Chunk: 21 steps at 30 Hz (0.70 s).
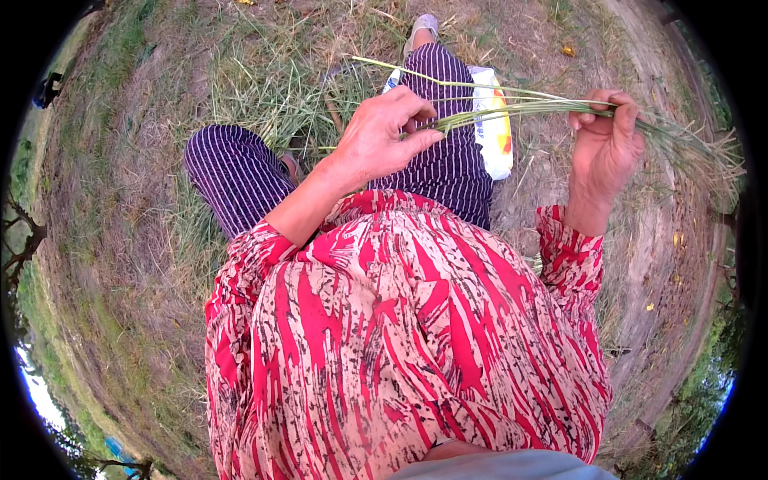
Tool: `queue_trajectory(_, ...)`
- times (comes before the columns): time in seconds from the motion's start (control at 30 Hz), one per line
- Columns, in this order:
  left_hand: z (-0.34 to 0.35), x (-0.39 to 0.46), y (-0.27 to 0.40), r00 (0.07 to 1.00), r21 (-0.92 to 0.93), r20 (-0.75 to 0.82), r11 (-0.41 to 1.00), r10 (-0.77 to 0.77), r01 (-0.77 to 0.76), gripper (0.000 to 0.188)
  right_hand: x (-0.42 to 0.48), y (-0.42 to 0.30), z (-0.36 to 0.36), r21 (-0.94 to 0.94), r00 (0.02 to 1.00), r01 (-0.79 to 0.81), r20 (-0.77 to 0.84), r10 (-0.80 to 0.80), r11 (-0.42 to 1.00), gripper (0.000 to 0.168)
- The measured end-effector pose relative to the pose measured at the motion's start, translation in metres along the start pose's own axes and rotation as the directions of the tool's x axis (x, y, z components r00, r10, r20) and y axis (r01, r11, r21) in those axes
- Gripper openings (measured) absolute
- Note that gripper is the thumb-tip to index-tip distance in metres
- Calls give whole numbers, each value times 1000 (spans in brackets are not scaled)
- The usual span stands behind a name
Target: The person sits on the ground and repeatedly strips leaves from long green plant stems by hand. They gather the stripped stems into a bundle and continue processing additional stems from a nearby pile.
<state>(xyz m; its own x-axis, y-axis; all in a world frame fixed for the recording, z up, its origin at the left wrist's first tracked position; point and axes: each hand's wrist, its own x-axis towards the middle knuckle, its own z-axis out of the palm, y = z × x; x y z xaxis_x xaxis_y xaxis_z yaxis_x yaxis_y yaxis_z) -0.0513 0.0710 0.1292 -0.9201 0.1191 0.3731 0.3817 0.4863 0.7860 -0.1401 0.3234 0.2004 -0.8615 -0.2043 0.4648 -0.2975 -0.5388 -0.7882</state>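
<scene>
A thin bundle of long green grass stalks [510, 110] stretches between my hands, above my striped trouser leg. My left hand [384, 129] holds the stalks' left end between thumb and fingers. Towards their feathery seed heads [690, 144], my right hand [606, 126] grips the same bundle, fingers curled round it. One stalk [396, 67] sticks out apart from the others, up and to the left over my knee. Cut grass [258, 90] lies loosely heaped on the ground beyond my left hand.
A white and yellow printed plastic bag [495, 129] lies partly under my outstretched leg. My shoe [424, 25] rests on the ground at the top. Dry grass and bare soil surround me, with a dark object [48, 90] at the far left edge.
</scene>
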Motion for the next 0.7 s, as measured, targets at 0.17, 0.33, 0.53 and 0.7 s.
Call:
queue_trajectory(0.17, -2, 1, 8, 999, -47, -15, 998, 43, -44, 19, 3, -1, 4, -39, 1000, 7, -11, -7, 999, 23)
queue_trajectory(0.33, 3, 5, 0, 993, 17, -95, 998, 70, -69, 13, 5, 0, 8, -36, 1000, -1, -9, 1, 999, 22)
queue_trajectory(0.53, 5, 0, -5, 977, 52, -203, 996, -66, 78, 5, 6, -1, 1, -26, 1000, 21, -20, -21, 999, 22)
queue_trajectory(0.7, 1, -21, -58, 934, 287, -283, 909, -220, 301, 10, 10, -4, -6, -44, 995, 0, -100, -4, 999, 21)
